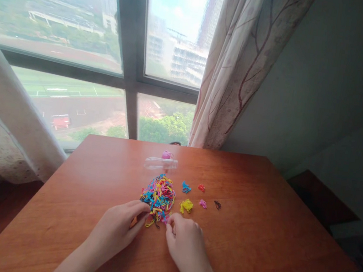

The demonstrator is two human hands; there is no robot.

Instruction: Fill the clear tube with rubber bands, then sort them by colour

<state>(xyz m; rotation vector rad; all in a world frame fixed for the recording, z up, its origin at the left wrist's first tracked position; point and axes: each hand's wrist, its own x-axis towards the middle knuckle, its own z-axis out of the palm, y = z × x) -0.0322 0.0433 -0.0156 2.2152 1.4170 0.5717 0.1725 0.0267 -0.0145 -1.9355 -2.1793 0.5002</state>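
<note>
A tangled pile of multicoloured rubber bands (160,192) lies on the wooden table in front of me. My left hand (122,219) is at the pile's lower left edge, thumb and fingers closed on rubber bands there. At the lower right edge, my right hand (186,235) pinches a pink rubber band (166,219) between thumb and forefinger. Small sorted clusters lie right of the pile: blue bands (186,187), red bands (202,188), yellow bands (186,206), pink bands (203,204) and black bands (217,205).
Behind the pile lie a clear plastic item (161,163) and a small pink-purple object (166,155). The brown wooden table (255,235) reaches back to a window (131,58). Curtains (234,62) hang at both sides, with a wall to the right.
</note>
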